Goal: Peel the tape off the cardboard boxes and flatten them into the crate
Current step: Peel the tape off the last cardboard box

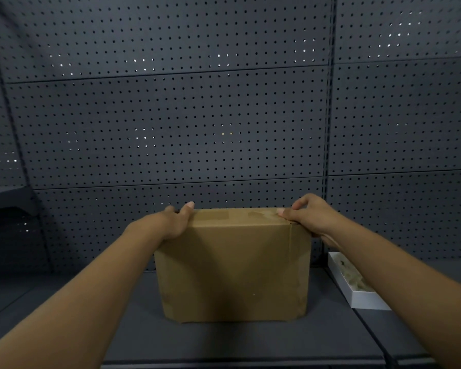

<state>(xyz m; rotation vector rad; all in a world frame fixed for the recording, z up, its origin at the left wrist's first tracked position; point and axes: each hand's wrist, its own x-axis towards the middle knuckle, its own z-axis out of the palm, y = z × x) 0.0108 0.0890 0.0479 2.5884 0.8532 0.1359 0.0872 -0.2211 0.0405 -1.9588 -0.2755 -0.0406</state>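
A closed brown cardboard box [232,265] stands upright on a dark grey shelf [224,339], right in front of me. Clear tape [258,215] runs across its top face. My left hand [175,221] grips the box's upper left corner, thumb on top and fingers behind the side. My right hand [305,215] holds the upper right corner, its thumb and fingertips pressed to the tape's end at the top edge. No crate is in view.
A shallow white tray [357,286] with pale crumpled material lies on the shelf to the right of the box. A dark grey pegboard wall [171,123] rises directly behind. A lower shelf edge [8,193] juts out at the far left.
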